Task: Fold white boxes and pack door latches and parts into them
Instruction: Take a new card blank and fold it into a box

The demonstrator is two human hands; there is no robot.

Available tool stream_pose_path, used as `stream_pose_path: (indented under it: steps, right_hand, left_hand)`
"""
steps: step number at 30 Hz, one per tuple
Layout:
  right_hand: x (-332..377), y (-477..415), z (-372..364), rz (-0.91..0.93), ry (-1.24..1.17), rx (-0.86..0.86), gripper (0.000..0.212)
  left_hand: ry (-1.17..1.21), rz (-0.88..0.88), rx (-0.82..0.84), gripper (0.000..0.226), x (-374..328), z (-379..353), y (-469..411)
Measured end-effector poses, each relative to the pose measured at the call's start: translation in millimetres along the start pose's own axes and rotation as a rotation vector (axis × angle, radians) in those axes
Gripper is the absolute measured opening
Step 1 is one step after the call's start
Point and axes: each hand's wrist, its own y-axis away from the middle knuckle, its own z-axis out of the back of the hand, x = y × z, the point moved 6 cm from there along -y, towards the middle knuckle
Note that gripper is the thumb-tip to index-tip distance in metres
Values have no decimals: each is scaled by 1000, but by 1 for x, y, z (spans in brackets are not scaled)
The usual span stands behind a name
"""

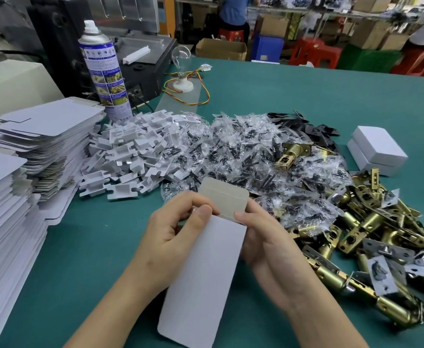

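Observation:
A flat white box blank [205, 272] is held above the green table [306, 96], its grey top flap bent up at the far end. My left hand [170, 232] grips its left upper edge with the thumb on top. My right hand [263, 237] grips the right upper edge by the flap fold. Brass door latches [371, 237] lie heaped at the right. Clear bags of black screws [241, 151] are piled in the middle, with white plastic inserts [133, 151] to their left and black plates [306, 126] behind.
Stacks of flat box blanks [30, 151] rise along the left edge. Two folded white boxes [376, 149] sit at the right. A spray can [103, 69], a bulb on a wired base [182, 71] and a black machine [140, 66] stand at the back left. People work at far benches.

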Motion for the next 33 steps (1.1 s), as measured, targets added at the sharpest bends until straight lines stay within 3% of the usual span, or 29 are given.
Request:
stream_pose_path:
  steps: [9,18,21,27,30,33]
  right_hand:
    - [0,1,8,28,-25,-63,41]
    - [3,2,3,41,-26,-75,29]
    - [4,4,-6,40,4,-56,40]
    - [9,6,-3,174,115,-156,26]
    - [17,8,0,283,181,-195,21]
    - [19,9,-3,329,277,-189,16]
  left_hand:
    - [-87,-84,-64,17,-5,1,3]
    - [94,-15,-97,49,1,3,4]
    - [221,26,-169,43,4,6,3]
    - [323,56,-223,40,8,12,0]
    - [246,18,-225,40,5,14,0]
    - [83,-13,-222,16,2,15,0]
